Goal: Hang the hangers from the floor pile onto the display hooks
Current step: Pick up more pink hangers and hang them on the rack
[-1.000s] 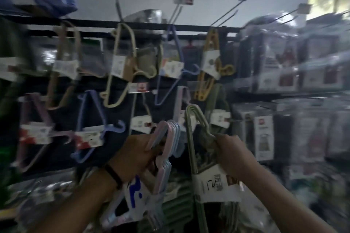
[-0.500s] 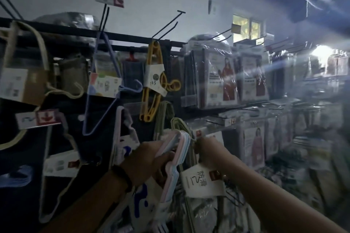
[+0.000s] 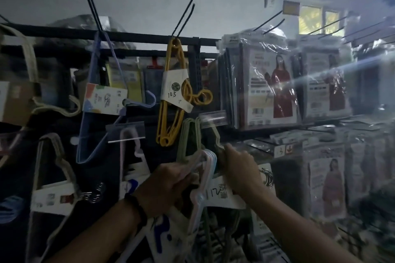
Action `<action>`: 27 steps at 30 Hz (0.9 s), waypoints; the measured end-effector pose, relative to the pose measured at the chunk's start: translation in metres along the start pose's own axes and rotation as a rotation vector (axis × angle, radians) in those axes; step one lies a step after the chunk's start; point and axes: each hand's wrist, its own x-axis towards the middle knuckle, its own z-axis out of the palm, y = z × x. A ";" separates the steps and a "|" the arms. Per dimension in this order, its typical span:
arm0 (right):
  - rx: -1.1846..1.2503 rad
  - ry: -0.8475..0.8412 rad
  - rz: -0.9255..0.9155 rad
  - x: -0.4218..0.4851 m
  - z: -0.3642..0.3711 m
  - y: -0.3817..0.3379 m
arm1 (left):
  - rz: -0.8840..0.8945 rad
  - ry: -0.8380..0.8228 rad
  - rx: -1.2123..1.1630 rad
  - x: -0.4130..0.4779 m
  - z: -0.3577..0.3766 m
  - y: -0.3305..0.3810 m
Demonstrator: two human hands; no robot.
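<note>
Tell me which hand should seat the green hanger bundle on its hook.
Right. The right hand grips the green hangers just below the clear-tagged hook; the left hand is lower and holds the pastel hangers.

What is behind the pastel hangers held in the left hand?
Green hangers with a white label, gripped by the right hand; their lower part is covered.

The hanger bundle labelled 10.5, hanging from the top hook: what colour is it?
The hanger bundle is yellow, clearest in the head view.
</note>
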 end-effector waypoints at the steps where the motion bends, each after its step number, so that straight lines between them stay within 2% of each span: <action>1: 0.026 0.035 -0.015 0.003 0.005 0.006 | -0.014 0.011 0.010 0.002 0.003 -0.001; 4: 0.029 0.085 -0.032 0.015 0.020 0.020 | -0.047 0.024 0.015 0.011 0.011 -0.001; 7: -0.053 0.065 -0.045 0.024 0.034 0.027 | -0.057 0.057 0.069 0.015 0.016 0.005; 14: 0.103 0.014 -0.095 0.035 0.061 0.042 | -0.056 0.082 0.099 0.012 0.028 0.003; 19: 0.165 -0.158 0.012 0.040 0.068 0.050 | -0.052 0.012 0.142 0.013 0.036 0.002; 21: 0.133 -0.141 0.019 0.048 0.072 0.047 | -0.050 0.021 0.150 0.018 0.037 0.005; 27: -0.066 -0.207 -0.052 0.078 0.088 0.027 | -0.326 0.096 0.110 0.023 0.028 -0.001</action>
